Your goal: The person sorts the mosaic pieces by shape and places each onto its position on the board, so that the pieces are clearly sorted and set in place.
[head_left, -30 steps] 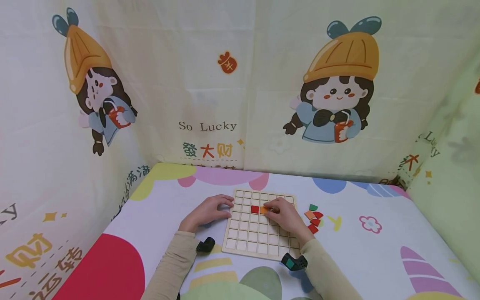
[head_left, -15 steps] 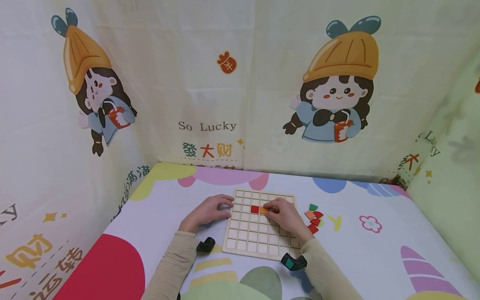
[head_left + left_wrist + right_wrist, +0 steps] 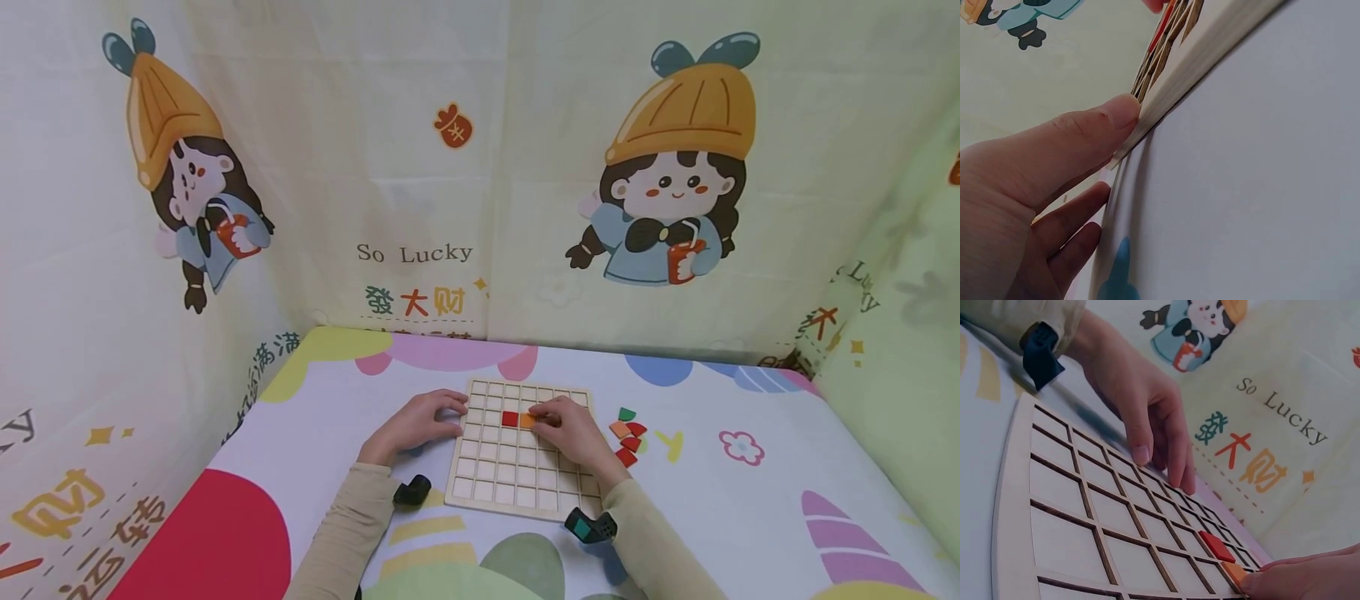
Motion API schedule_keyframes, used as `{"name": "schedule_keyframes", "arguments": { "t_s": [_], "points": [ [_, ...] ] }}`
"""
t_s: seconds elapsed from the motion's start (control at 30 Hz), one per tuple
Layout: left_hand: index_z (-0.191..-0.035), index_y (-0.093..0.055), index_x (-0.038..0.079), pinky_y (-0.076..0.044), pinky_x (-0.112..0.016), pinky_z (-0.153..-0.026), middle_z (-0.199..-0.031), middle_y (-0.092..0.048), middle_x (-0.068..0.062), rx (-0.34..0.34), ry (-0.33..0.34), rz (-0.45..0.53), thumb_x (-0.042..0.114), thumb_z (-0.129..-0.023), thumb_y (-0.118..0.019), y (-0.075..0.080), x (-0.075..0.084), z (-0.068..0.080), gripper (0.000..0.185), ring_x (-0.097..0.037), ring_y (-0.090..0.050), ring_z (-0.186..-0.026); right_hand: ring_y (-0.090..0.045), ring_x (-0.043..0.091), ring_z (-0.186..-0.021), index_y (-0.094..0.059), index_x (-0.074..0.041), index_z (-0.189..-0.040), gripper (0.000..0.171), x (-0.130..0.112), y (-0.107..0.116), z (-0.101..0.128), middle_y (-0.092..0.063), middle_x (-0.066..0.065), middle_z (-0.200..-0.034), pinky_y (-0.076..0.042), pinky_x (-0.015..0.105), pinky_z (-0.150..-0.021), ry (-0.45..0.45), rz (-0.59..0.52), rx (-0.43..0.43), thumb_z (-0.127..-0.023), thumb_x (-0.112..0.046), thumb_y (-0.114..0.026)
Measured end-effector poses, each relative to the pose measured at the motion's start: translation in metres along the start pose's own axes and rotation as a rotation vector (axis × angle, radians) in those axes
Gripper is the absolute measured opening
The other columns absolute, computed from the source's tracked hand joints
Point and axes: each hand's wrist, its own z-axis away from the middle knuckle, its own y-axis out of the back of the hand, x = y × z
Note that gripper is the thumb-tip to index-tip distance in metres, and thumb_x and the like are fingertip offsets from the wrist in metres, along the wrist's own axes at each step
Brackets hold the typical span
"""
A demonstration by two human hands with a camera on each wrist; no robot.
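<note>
A wooden grid board (image 3: 517, 510) lies on the table between the hands. One red square tile (image 3: 510, 419) sits in a cell near its upper middle. Right beside it is an orange tile (image 3: 527, 420), pinched by my right hand (image 3: 568, 432) at its cell; the right wrist view shows the thumb against the orange tile (image 3: 1234, 571), though the other fingers are mostly cut off. My left hand (image 3: 422, 421) rests at the board's left edge. Seen from the left wrist, the thumb (image 3: 1094, 125) touches the board's side and the other fingers are loosely extended.
Several loose pieces lie right of the board: a green piece (image 3: 627, 414), an orange piece (image 3: 619, 429) and red pieces (image 3: 626, 457). The table wears a printed cloth (image 3: 720, 500). Patterned curtains (image 3: 525, 167) stand behind and at both sides.
Almost nothing differs. My right hand and wrist have shifted very slightly; the tiles, board and left hand look the same.
</note>
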Motion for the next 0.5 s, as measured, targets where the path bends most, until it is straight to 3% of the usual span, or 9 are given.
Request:
{"name": "schedule_keyframes", "arguments": {
  "t_s": [0.17,0.5],
  "points": [
    [-0.107,-0.067,0.015,-0.036,-0.04,-0.107,-0.128,-0.055,0.003,0.002,0.005,-0.007,0.025,-0.079,-0.072,0.0,0.0,-0.001,0.03,-0.02,-0.045,-0.126,-0.059,0.011,-0.088,-0.068,-0.018,-0.108,0.026,0.004,0.003,0.001,-0.062,-0.003,-0.103,-0.052,0.031,-0.081,0.019,-0.045,-0.001,-0.083,-0.02,-0.069],
    [-0.107,-0.067,0.013,-0.036,-0.04,-0.106,-0.129,-0.055,0.002,0.0,0.011,0.01,0.024,-0.08,-0.071,-0.001,0.0,-0.001,0.03,-0.02,-0.045,-0.126,-0.059,0.014,-0.095,-0.062,-0.021,-0.117,0.035,0.007,0.028,0.012,-0.062,-0.002,-0.11,-0.052,0.032,-0.082,-0.059,-0.079,0.019,-0.084,-0.033,-0.066]
  ]
}}
